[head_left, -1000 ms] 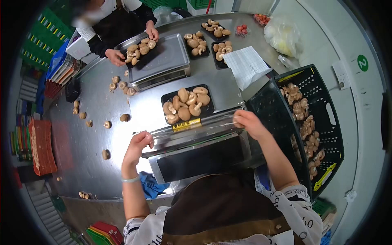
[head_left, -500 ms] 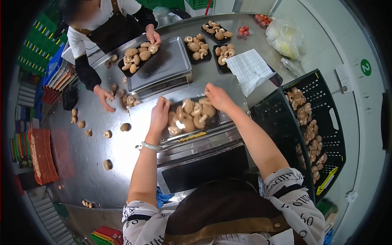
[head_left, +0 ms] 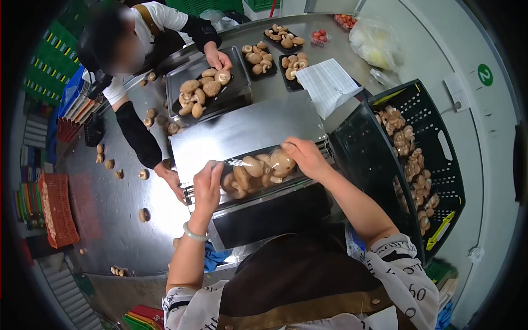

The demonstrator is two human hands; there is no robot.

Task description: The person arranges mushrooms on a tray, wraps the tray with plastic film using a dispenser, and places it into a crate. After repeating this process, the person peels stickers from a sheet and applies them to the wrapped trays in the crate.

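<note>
Clear plastic film stretches over a tray of mushrooms (head_left: 256, 170), which sits on the front part of a metal wrapping machine (head_left: 247, 124). At the tray's left end, my left hand (head_left: 208, 187) is closed, its fingers pinching the film. My right hand (head_left: 308, 158) is closed on the film at the tray's right end, thumb on top. The film looks taut and shiny above the mushroom caps. The tray's own edges are partly hidden by my fingers.
Across the table a co-worker's hand (head_left: 219, 58) touches a mushroom tray on a scale (head_left: 242, 88); the other (head_left: 171, 179) is beside the machine. Filled trays (head_left: 258, 59) and a paper sheet (head_left: 328, 82) lie behind. A black crate (head_left: 444, 165) with mushrooms stands right. Loose mushrooms are left.
My hands and the film-covered tray have moved slightly down and toward me, exposing the machine's metal top. The co-worker leans in, one hand now at the machine's left side; their tray has shifted over the scale.
</note>
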